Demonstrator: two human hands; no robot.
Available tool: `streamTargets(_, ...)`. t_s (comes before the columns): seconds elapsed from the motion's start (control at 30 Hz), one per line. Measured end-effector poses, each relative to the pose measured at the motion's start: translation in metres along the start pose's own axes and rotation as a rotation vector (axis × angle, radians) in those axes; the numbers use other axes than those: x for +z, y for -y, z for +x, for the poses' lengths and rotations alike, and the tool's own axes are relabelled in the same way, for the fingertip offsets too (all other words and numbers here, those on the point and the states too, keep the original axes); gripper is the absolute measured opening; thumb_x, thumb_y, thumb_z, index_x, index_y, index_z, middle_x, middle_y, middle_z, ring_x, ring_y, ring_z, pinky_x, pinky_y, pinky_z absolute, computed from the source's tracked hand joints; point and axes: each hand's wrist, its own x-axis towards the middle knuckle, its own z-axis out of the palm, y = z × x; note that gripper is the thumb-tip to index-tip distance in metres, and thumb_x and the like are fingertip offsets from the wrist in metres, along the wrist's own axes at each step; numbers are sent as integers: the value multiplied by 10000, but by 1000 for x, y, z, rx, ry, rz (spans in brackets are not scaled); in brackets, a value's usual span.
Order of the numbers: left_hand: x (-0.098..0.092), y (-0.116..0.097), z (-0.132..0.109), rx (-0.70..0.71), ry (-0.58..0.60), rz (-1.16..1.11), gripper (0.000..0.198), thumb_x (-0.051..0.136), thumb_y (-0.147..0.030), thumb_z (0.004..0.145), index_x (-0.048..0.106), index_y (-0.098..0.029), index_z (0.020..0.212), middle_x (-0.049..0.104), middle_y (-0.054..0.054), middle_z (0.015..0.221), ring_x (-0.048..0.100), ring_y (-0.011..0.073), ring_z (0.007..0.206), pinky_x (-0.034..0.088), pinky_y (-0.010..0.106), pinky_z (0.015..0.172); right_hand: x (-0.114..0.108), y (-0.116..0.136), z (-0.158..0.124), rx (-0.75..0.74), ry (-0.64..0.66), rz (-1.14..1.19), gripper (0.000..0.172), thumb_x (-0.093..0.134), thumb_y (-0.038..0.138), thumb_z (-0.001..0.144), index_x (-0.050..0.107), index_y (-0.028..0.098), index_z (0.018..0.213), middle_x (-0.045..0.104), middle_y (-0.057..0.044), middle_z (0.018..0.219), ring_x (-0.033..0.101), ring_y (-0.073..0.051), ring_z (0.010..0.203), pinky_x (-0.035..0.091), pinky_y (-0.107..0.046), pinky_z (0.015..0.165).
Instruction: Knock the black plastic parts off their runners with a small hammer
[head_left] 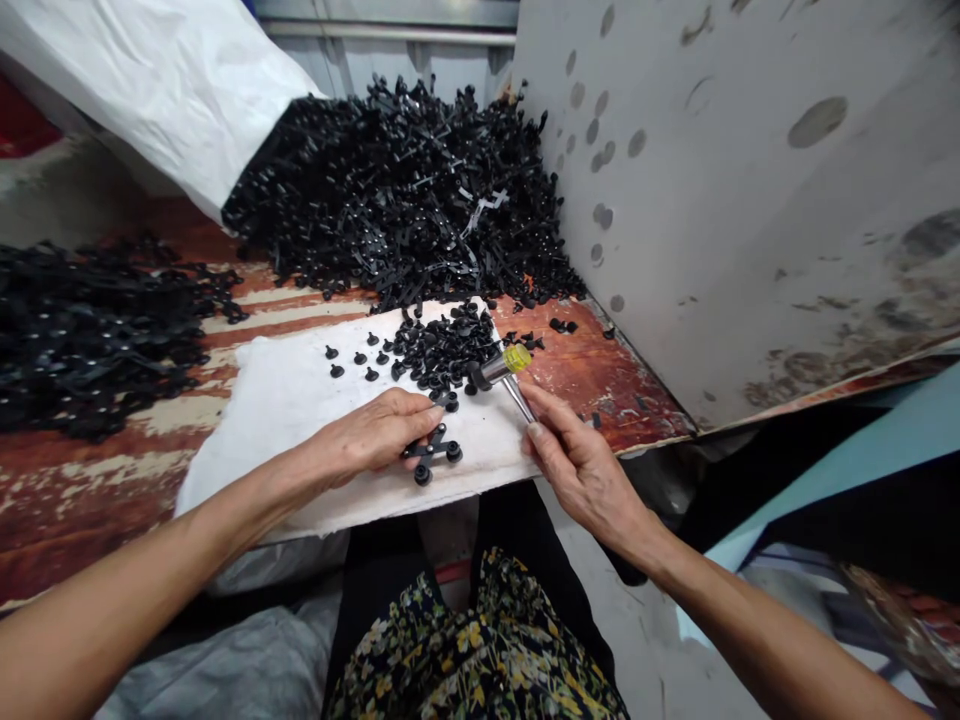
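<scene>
My left hand [386, 425] pinches a black linkage part [431, 450] with crossing arms and round knobs at its ends, held just over a white cloth [277, 420]. In my right hand [574, 455] is a small mallet [501, 368], gripped by its metal handle; one face of its head is dark, the other is clear yellow. The mallet head is above the near right edge of a small heap of black knobs [446, 345] on the cloth. Several single knobs [360, 358] stand apart to the left of that heap.
Behind the cloth rises a large pile of black linkage parts [405, 200], beside the mouth of a white sack [172, 90]. Another dark pile [90, 330] lies left on the worn red tabletop [555, 380]. A stained grey panel [712, 220] borders the right side.
</scene>
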Motion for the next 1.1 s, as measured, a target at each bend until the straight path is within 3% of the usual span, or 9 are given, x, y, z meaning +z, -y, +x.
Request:
streamTargets(0.43,3,-4,-1,-46,-37,-98,376,542,-489,763,391,-197,581,361,-66,476,266,56,410,195,191,397,0,-1,-1,18,9,13,467,411,229,949,493,111,1392,634,-49,810,584,-154,698,517,-325,698)
streamTargets(0.87,4,-3,-1,-90,-46,-127,380,550,-486,770,389,-197,582,363,-64,459,240,52,400,160,197,404,-2,1,0,11,17,27,459,420,209,952,496,189,1404,666,-47,874,605,-142,712,525,-308,711)
streamTargets(1.1,4,-4,0,-117,-60,-105,354,506,-440,819,389,-195,593,374,-57,459,258,55,398,163,193,404,-1,0,0,16,12,12,462,418,220,947,498,138,1394,652,-42,822,605,-142,711,516,-292,695)
